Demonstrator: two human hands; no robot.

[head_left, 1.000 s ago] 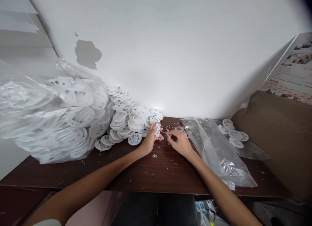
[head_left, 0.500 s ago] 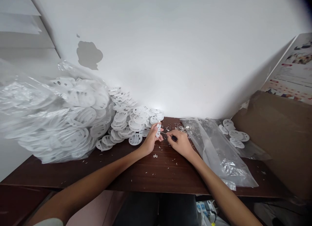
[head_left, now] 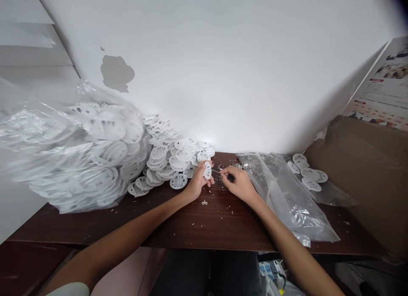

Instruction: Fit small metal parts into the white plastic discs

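Between the fingers of my left hand [head_left: 198, 183] a round white plastic disc [head_left: 207, 171] with slots is held on edge, its face turned toward my right. My right hand [head_left: 238, 183] grips the dark handle of a screwdriver [head_left: 216, 171]. The thin metal shaft points left, and its tip is at the disc; whether it touches a screw is too small to see. A small metal piece [head_left: 204, 202] lies on the table below my left hand. Many like discs [head_left: 178, 181] are heaped just left of that hand.
A large clear bag [head_left: 86, 177] full of white discs stands at the left. Right of my hands lies a flat plastic bag [head_left: 287, 202], with several discs [head_left: 310, 173] behind it. Tiny metal bits [head_left: 223, 162] are scattered on the brown table [head_left: 204, 232]. A cardboard box [head_left: 360, 181] stands at far right.
My right hand has moved slightly to the right, and more of the screwdriver's shaft shows. The disc in my left hand has turned, showing more of its face. The view has shifted slightly.
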